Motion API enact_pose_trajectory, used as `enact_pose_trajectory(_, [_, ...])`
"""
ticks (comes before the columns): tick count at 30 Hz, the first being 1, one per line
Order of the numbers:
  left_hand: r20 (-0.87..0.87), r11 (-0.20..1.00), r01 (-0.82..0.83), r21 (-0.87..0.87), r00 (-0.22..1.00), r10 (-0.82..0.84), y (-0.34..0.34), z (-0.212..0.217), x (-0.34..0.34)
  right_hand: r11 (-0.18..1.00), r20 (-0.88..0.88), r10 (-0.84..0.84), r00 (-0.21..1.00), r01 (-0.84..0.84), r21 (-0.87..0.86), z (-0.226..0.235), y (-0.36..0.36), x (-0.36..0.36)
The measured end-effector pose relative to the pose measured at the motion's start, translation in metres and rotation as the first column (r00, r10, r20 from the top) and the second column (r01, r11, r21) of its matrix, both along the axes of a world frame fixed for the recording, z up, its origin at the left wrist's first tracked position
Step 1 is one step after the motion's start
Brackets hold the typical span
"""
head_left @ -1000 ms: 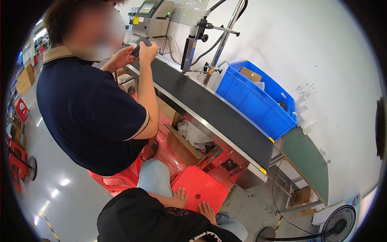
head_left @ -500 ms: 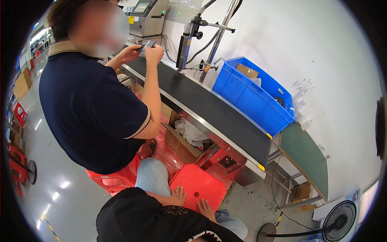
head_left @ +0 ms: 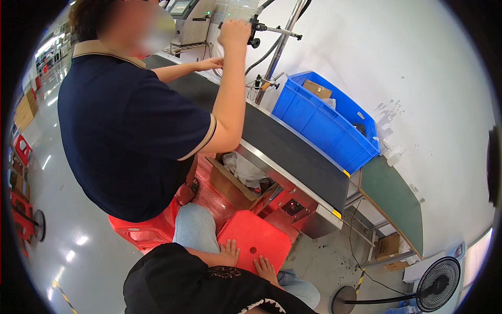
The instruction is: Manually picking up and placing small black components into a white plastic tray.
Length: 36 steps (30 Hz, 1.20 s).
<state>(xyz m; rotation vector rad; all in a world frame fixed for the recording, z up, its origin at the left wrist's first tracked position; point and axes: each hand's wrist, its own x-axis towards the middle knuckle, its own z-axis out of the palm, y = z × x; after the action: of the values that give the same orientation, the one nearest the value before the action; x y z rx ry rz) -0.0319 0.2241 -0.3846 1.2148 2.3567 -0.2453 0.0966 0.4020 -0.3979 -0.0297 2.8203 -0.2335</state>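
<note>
Factory floor: conveyor belt (head_left: 293, 152), blue crate (head_left: 324, 123).

A brown cardboard box (head_left: 317, 88) lay tilted inside the blue crate (head_left: 324, 128), at its far end, against the white wall. A machine screen (head_left: 178, 7) stood at the top, above the far end of the belt, glowing pale in a grey housing; too small for me to read. An open brown carton (head_left: 232, 183) sat under the belt, with crumpled clear plastic bags (head_left: 243, 168) in it. A small brown box (head_left: 388, 245) rested on the floor under the green surface (head_left: 395, 201), near the fan. Stacked brown cartons (head_left: 24, 111) stood far off to my left.
</note>
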Motion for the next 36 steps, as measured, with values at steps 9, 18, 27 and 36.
enact_pose_trajectory(9, [-0.026, 1.000, 0.012, 0.007, 1.000, -0.012, -0.001, -0.016, 0.002, 1.000, -0.083, 0.004, 0.997, -0.006, -0.028, 0.003, -0.004, 0.002])
enact_pose_trajectory(18, [0.014, 1.000, 0.019, 0.009, 1.000, -0.019, 0.002, -0.016, -0.002, 1.000, -0.049, -0.006, 0.999, 0.005, -0.021, 0.002, -0.002, 0.001])
enact_pose_trajectory(27, [0.008, 0.998, 0.066, 0.013, 0.998, -0.066, -0.005, -0.013, -0.001, 1.000, -0.120, 0.002, 0.993, 0.000, 0.019, -0.005, -0.004, 0.004])
enact_pose_trajectory(36, [0.097, 0.995, 0.087, 0.055, 0.991, -0.092, -0.008, 0.001, -0.009, 0.994, -0.192, -0.004, 0.981, 0.024, 0.104, -0.002, -0.009, 0.003])
